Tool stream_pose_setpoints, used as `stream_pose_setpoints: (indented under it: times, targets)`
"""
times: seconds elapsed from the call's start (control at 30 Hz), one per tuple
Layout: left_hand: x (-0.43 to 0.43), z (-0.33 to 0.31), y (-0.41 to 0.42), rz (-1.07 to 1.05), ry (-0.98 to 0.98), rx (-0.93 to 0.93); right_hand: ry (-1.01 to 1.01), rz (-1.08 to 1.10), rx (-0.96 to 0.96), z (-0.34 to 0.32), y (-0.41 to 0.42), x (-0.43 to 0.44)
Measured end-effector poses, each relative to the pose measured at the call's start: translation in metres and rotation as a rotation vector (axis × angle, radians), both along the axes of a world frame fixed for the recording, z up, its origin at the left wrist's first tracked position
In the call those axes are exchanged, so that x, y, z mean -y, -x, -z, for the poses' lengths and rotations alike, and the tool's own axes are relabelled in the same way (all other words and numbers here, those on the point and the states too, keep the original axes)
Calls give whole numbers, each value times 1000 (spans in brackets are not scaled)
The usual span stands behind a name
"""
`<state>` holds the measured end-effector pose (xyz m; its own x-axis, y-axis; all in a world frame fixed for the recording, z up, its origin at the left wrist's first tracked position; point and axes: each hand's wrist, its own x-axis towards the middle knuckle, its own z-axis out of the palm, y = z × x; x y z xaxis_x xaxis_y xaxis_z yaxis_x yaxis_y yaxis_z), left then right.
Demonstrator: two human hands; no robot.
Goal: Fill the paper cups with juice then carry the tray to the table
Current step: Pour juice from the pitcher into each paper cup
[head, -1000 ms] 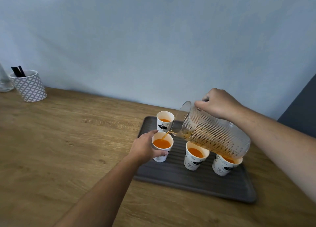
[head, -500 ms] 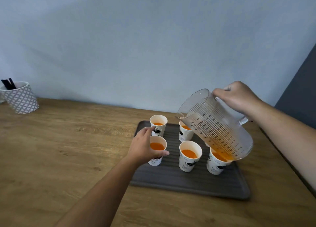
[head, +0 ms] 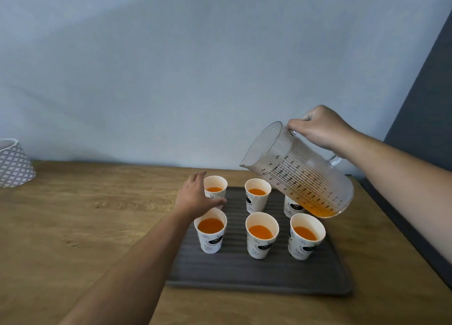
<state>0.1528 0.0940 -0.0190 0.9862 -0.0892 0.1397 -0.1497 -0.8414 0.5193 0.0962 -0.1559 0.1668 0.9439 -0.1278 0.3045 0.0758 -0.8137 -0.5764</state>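
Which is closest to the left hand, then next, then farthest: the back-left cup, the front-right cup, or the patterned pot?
1. Back-left cup, right beside the left hand.
2. Front-right cup, near corner of tray.
3. Patterned pot, far left edge.

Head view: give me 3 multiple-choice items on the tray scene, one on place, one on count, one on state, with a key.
1. Where is the left hand?
A. At the back left cup
B. On the jug handle
C. Flat on the tray's near edge

2. How many paper cups show on the tray?
A. Four
B. Six
C. Eight

3. What state is the jug in?
A. Standing upright on the counter
B. Lying empty on the tray
C. Held tilted in the air, a little juice in its bottom

Key: 1 A, the left hand's fingers reach around that cup; 2 B, two rows of three, one back cup partly behind the jug; 3 C, the right hand grips its handle above the cups and no stream leaves the spout.
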Motion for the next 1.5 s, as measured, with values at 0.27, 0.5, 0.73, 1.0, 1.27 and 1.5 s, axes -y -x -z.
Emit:
stream_pose_setpoints:
  times: [0.27, 0.5, 0.73, 1.0, 1.27, 1.5]
  targets:
    - [-2, 18, -33, -34, 55, -164, 167, -89, -72, 16, -60, -32]
    - [1, 30, -53, 11, 97, -218, 306, -125, -137, 33, -100, -49]
    - [6, 32, -60, -11, 87, -164, 418, -150, -158, 47, -117, -58]
    - [6, 35, -58, -25, 165, -159, 528, -169, -150, 52, -124, -68]
    - [5, 37, -59, -39, 171, -156, 559, -174, -133, 55, -127, -72]
    - [5, 38, -60, -40, 175, -162, 579, -166, -130, 57, -129, -73]
